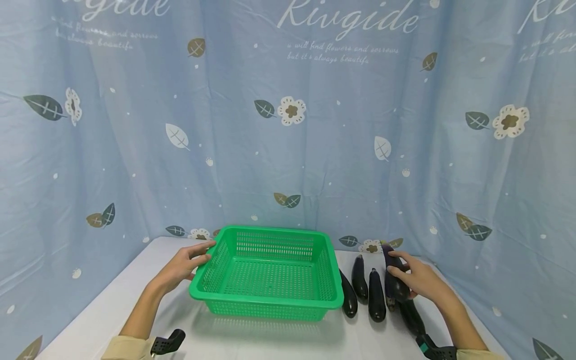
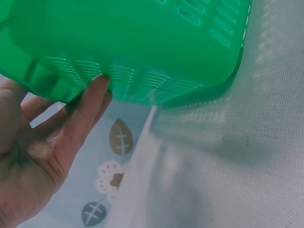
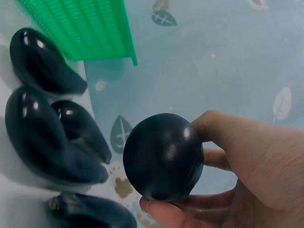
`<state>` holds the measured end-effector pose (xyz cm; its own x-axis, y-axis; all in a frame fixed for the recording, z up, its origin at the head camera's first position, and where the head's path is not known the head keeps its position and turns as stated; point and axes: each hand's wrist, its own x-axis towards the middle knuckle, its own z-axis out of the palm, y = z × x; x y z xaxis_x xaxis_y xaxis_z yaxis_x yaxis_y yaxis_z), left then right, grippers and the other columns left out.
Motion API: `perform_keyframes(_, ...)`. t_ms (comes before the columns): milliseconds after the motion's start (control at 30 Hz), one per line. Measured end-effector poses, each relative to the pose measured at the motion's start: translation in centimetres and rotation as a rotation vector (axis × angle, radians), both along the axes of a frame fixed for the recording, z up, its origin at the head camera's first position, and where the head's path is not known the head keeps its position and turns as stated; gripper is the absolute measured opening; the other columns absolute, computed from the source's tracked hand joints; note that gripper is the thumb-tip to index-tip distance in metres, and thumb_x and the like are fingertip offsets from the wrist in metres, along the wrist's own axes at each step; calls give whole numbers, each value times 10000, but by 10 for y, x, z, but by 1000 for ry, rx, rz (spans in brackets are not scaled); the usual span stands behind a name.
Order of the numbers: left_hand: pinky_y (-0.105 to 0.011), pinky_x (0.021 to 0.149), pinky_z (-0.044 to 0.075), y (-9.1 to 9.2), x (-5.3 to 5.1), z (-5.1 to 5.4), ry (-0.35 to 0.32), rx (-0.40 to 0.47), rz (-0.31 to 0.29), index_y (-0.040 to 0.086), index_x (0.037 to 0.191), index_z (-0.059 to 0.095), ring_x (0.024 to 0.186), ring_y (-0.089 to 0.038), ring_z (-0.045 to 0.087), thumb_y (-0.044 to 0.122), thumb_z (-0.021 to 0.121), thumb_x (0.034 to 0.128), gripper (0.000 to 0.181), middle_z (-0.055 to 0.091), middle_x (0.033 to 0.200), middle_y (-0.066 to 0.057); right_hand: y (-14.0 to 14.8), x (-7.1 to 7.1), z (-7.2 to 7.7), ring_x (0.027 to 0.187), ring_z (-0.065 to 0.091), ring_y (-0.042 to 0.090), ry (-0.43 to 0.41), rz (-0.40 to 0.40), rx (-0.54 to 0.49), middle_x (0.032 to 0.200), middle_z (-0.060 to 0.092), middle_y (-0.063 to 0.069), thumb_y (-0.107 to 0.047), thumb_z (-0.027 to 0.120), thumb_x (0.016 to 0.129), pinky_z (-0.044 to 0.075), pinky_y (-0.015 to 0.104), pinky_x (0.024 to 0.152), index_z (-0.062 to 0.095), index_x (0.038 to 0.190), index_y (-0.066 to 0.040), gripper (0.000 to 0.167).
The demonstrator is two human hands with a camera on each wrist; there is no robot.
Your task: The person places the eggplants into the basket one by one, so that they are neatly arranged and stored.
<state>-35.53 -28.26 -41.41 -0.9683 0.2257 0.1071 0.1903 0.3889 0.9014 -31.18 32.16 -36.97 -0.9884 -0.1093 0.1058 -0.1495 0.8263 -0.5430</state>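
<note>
A green plastic basket (image 1: 270, 300) with slotted walls stands on the white table. My left hand (image 1: 182, 265) grips its left rim; in the left wrist view, the left hand (image 2: 52, 137) has fingers under the rim against the outer wall. At the right, my right hand (image 1: 420, 280) holds a dark, glossy eggplant (image 1: 397, 285) between thumb and fingers. Its rounded end faces the right wrist view, where the held eggplant (image 3: 164, 154) appears raised. Other eggplants (image 1: 376, 297) lie between basket and right hand, and another eggplant (image 1: 411, 317) lies below that hand.
A blue curtain (image 1: 337, 165) with leaf and flower prints hangs behind and beside the white tabletop (image 1: 252, 345). One eggplant (image 1: 348, 295) lies close against the basket's right side. Black wrist-camera mounts (image 1: 168, 342) sit at both sleeves.
</note>
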Motion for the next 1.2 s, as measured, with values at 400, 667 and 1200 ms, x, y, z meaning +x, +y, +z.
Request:
perform_keyframes(400,-465,768,580,1,-1,1,4,-3,10,151,1515,393,1310,-467,467,361,577,991,593,355,1519,-282,-32,-4,19,466,615,203,27,60,-41,1224,572,330,-384,596,976,529,332,494,401,1472,-108,601)
perform_keyframes(667,-449,749,586,2,-1,1,3,1,13,149,1515,394,1263,-426,519,341,573,996,581,370,1505,-288,-55,-10,26,452,617,180,61,98,-8,1218,587,306,-408,585,978,525,328,502,417,1464,-117,591)
perform_keyframes(1200,-446,759,586,0,0,-2,-1,14,8,176,1519,390,1283,-432,503,389,575,987,602,342,1528,-284,-94,-16,32,430,612,176,74,170,-1,1191,621,285,-328,582,990,516,310,484,440,1457,-120,531)
